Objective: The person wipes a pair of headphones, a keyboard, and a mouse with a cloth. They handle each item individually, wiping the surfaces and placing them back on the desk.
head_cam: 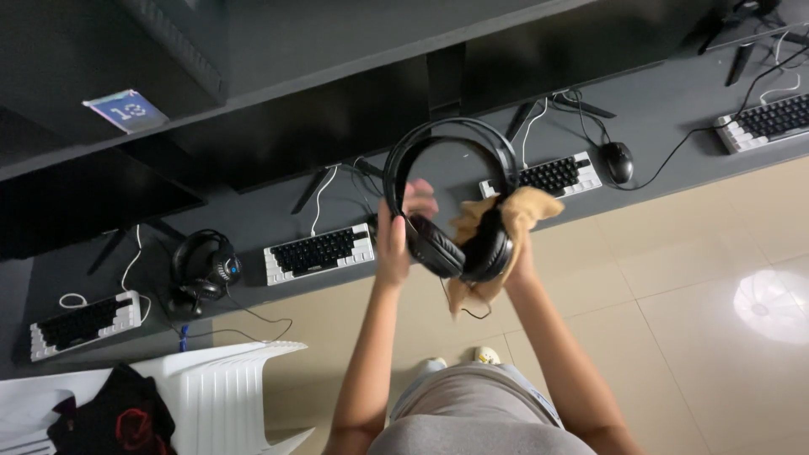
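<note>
I hold a black over-ear headset up in front of me, above the floor and just short of the desk. My left hand grips its left ear cup. My right hand is wrapped in a tan cloth and presses it around the right ear cup. The headband arches upward. A thin black cable hangs from the cups, and the cloth's tail drops below them.
A long dark desk carries several black-and-white keyboards, a black mouse, another black headset, cables and dark monitors. A white plastic chair with dark clothing stands at lower left. Beige tiled floor lies to the right.
</note>
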